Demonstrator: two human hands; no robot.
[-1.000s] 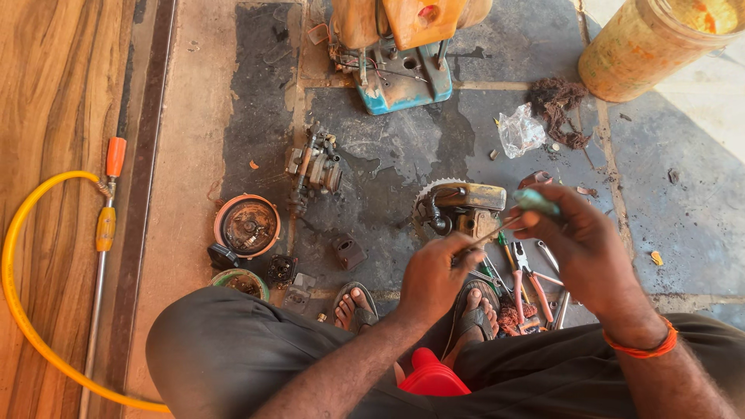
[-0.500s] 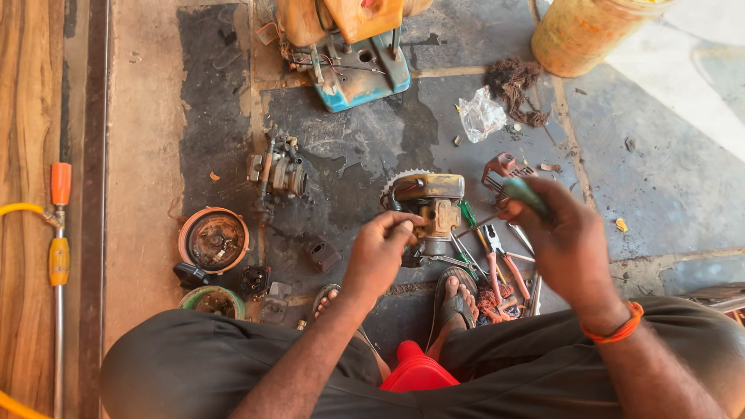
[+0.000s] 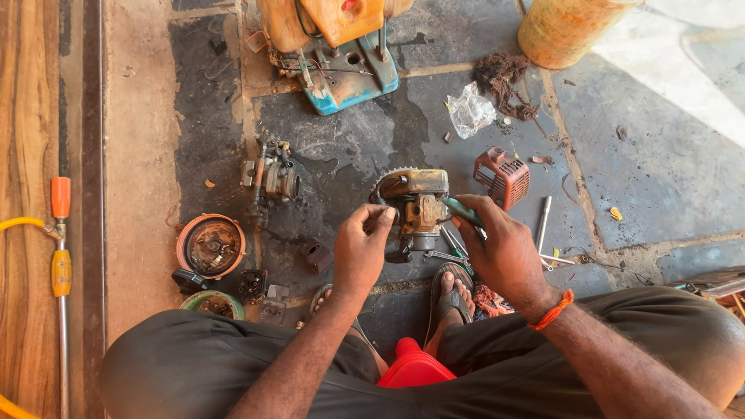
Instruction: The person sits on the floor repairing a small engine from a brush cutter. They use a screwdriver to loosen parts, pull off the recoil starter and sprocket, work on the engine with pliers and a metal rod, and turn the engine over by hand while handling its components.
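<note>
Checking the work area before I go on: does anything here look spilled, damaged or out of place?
Dark oily stains spread over the stone floor around the small engine under both hands. Its red cover lies apart to the right, and a crumpled plastic bag and matted fibre wad lie loose nearby.

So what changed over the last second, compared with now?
The left hand rose from low by the scattered tools to the left side of the small yellowed engine block. The right hand drew in beside it, keeping hold of the green-handled tool. The round orange-rimmed cover and the orange and blue machine lie as before.
</note>
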